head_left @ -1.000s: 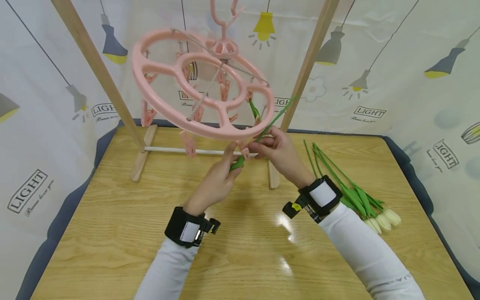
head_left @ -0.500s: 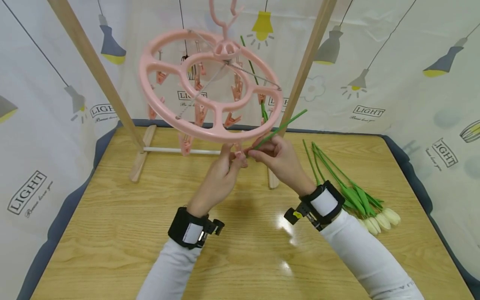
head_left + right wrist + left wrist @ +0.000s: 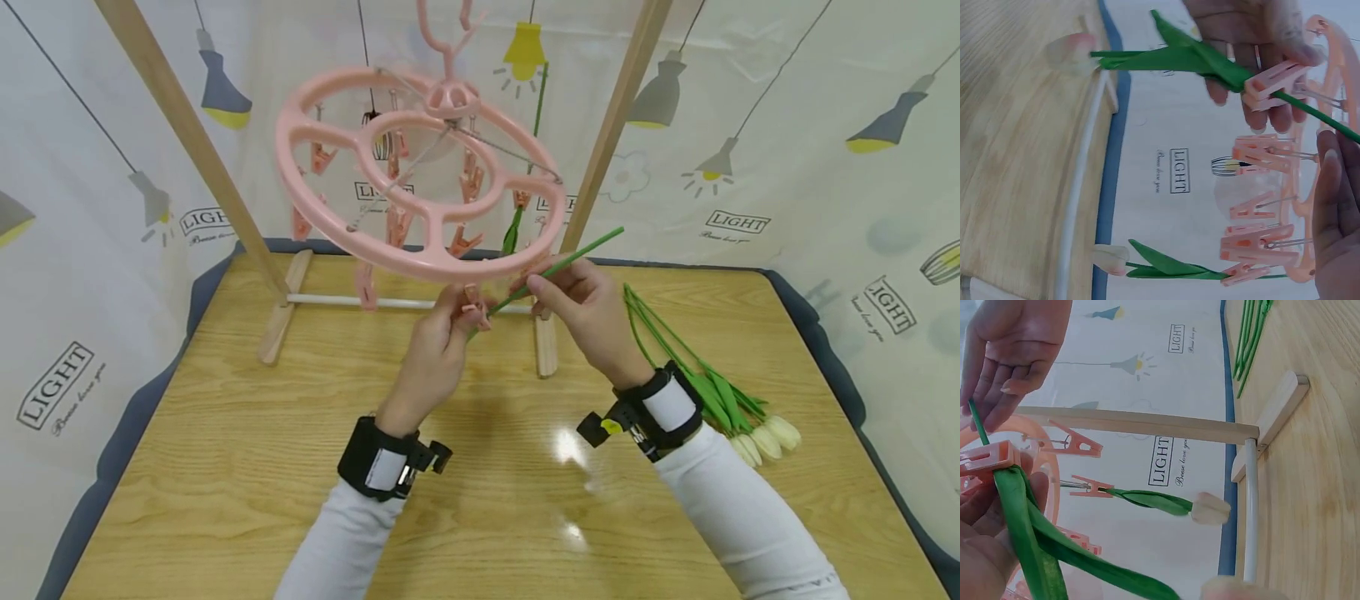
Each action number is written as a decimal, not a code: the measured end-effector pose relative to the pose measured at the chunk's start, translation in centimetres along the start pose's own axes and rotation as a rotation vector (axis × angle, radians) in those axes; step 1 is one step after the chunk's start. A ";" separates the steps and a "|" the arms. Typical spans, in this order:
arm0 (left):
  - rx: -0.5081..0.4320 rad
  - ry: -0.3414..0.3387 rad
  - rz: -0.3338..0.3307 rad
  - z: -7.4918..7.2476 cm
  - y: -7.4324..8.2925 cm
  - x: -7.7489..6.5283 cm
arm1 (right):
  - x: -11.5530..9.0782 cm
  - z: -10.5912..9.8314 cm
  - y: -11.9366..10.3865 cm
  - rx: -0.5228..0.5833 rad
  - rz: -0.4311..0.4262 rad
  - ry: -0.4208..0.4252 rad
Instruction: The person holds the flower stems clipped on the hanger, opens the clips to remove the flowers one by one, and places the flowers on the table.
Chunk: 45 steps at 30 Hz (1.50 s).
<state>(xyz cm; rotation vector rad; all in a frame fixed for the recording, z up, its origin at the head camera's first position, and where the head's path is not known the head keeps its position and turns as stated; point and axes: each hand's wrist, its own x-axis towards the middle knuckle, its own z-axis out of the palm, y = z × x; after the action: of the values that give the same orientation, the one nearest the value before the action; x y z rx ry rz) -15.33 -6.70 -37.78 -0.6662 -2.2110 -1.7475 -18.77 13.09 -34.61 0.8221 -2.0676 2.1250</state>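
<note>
My left hand grips a pink clothes peg hanging from the round pink drying hanger. In the right wrist view the thumb lies on this peg. An artificial tulip's green stem runs through the peg, its pale blossom pointing down towards the table. My right hand has the stem between thumb and fingers, beyond the peg; the contact is partly hidden. Another tulip hangs blossom down from a neighbouring peg. Behind my right wrist lie several white tulips.
Two wooden uprights and a white crossbar stand around the hanger. Several more pink pegs dangle from it. A patterned cloth lines the back and sides of the wooden table.
The hanger has swung and turned slightly to the right. My right hand has shifted right, and the stem has tilted flatter. My left hand has stayed at the peg.
</note>
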 end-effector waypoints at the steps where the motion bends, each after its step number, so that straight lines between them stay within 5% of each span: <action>1: -0.008 0.010 0.004 0.0 0.1 0.0 | 0.0 0.0 -0.2 0.017 -0.008 0.015; 11: -0.215 0.012 -0.061 0.2 1.2 0.1 | 0.3 0.6 -1.2 0.301 0.015 0.022; 29: -0.267 -0.005 -0.091 0.3 1.1 0.1 | 0.2 1.0 -0.8 0.380 0.047 0.073; 38: -0.266 0.059 -0.098 0.2 1.1 0.0 | 0.1 1.6 -0.5 0.412 0.054 0.067; 45: -0.275 0.047 -0.096 0.2 1.2 0.1 | 0.1 1.9 -0.4 0.374 0.072 0.063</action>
<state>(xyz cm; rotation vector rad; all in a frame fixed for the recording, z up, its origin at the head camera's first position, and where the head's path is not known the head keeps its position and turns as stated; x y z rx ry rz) -14.82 -6.29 -36.79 -0.5752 -2.0213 -2.1177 -18.05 11.32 -34.26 0.7081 -1.7179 2.5863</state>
